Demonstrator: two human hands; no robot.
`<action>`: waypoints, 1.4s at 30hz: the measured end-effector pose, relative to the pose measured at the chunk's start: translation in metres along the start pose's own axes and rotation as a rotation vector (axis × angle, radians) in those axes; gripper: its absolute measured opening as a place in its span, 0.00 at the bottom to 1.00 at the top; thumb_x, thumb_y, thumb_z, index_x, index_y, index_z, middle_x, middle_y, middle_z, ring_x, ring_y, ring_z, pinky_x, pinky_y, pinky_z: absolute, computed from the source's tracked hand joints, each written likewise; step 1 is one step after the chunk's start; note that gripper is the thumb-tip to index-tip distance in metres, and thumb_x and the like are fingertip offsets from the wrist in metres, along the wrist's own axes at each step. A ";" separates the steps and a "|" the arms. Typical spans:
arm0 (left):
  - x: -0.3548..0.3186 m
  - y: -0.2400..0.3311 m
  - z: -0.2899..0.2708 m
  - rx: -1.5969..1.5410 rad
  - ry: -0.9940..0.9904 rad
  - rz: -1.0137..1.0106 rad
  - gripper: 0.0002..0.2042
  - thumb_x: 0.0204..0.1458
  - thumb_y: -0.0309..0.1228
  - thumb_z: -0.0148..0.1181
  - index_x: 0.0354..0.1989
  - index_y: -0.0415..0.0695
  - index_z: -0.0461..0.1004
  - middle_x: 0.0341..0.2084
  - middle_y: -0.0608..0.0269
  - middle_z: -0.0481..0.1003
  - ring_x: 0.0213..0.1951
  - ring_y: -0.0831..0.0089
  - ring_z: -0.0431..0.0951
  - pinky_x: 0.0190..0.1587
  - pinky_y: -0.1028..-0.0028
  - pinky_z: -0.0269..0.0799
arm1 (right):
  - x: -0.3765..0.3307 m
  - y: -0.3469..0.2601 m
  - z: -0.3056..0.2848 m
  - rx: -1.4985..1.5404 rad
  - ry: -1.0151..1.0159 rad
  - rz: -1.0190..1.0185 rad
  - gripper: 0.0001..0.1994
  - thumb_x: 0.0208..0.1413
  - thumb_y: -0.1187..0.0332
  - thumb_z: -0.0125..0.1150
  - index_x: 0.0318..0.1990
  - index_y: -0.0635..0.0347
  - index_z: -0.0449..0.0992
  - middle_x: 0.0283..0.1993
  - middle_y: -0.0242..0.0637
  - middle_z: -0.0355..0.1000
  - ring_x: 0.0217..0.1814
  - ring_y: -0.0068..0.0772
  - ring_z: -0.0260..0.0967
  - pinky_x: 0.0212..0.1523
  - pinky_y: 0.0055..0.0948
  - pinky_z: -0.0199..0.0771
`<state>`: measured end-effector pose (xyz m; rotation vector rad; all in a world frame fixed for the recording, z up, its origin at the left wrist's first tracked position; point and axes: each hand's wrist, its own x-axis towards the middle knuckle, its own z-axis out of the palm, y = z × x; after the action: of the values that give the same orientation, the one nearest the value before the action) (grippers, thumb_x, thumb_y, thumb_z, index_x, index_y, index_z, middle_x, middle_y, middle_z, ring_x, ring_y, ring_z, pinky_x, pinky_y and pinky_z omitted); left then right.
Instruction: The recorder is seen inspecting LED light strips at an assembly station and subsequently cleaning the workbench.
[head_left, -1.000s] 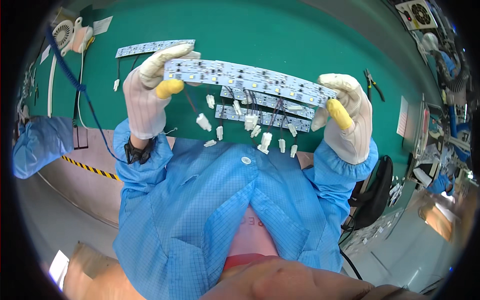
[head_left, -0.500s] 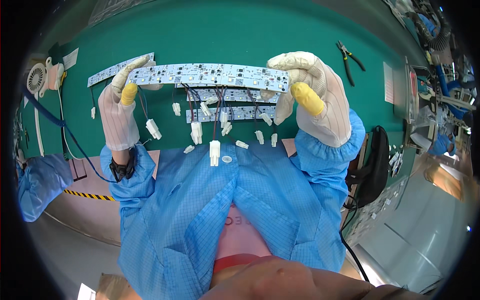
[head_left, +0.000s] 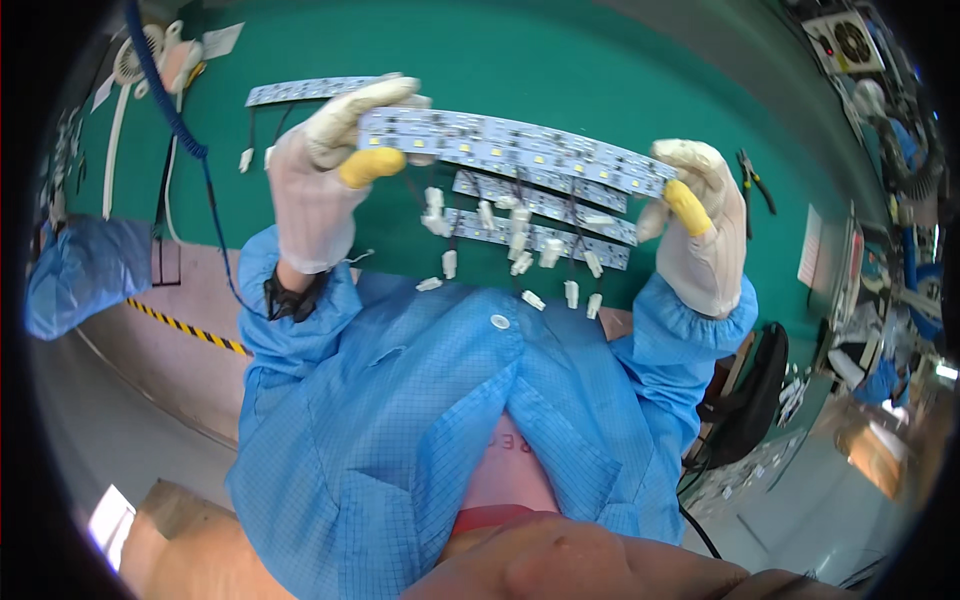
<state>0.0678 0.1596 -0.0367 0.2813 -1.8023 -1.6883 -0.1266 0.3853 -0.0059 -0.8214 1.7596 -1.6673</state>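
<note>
A long white LED circuit board (head_left: pixel 525 146) is held up over the bench, its right end lower than its left. My left hand (head_left: pixel 335 135), in a whitish glove with a yellow thumb cover, grips the left end. My right hand (head_left: pixel 700 205), gloved the same way, pinches the right end between thumb and fingers. Dark wires with white plug connectors (head_left: pixel 434 212) hang around the board. Beneath it, more LED boards (head_left: pixel 575 247) lie in rows on the green mat, partly hidden by the held one. Behind my left hand lies another LED board (head_left: pixel 300 91).
Pliers with dark handles (head_left: pixel 757 182) lie on the green mat (head_left: pixel 600 60) beyond my right hand. A white fan (head_left: pixel 140 55) stands at the far left near a blue coiled cord (head_left: pixel 172 120). A black chair part (head_left: pixel 750 400) is at the right. Another person's blue sleeve (head_left: pixel 90 270) shows at left.
The view has turned, shifting the bench, hands and boards rightward in the picture. The held board now slopes down more to the right. Both hands keep their hold on its ends.
</note>
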 end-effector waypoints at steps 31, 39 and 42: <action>-0.001 0.000 0.004 0.029 0.024 0.053 0.22 0.47 0.38 0.62 0.49 0.37 0.72 0.32 0.61 0.79 0.36 0.82 0.76 0.36 0.83 0.72 | 0.006 0.016 -0.007 -0.069 -0.043 -0.036 0.23 0.55 0.53 0.56 0.48 0.64 0.69 0.18 0.31 0.66 0.18 0.18 0.62 0.21 0.16 0.58; 0.014 -0.011 -0.008 0.341 0.055 -0.069 0.19 0.55 0.35 0.56 0.51 0.37 0.71 0.30 0.60 0.79 0.30 0.82 0.75 0.33 0.83 0.66 | -0.008 -0.013 0.013 -0.066 0.016 0.081 0.33 0.50 0.43 0.59 0.48 0.68 0.67 0.21 0.34 0.70 0.19 0.19 0.65 0.28 0.17 0.61; 0.018 -0.007 -0.007 0.364 0.023 -0.217 0.19 0.56 0.38 0.54 0.51 0.36 0.71 0.33 0.60 0.78 0.34 0.84 0.70 0.37 0.84 0.63 | -0.009 -0.015 0.010 -0.051 -0.129 0.023 0.39 0.47 0.41 0.62 0.51 0.72 0.65 0.24 0.37 0.72 0.18 0.22 0.68 0.26 0.15 0.64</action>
<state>0.0557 0.1427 -0.0377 0.6695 -2.1194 -1.4773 -0.1130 0.3852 0.0081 -0.9074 1.7221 -1.5254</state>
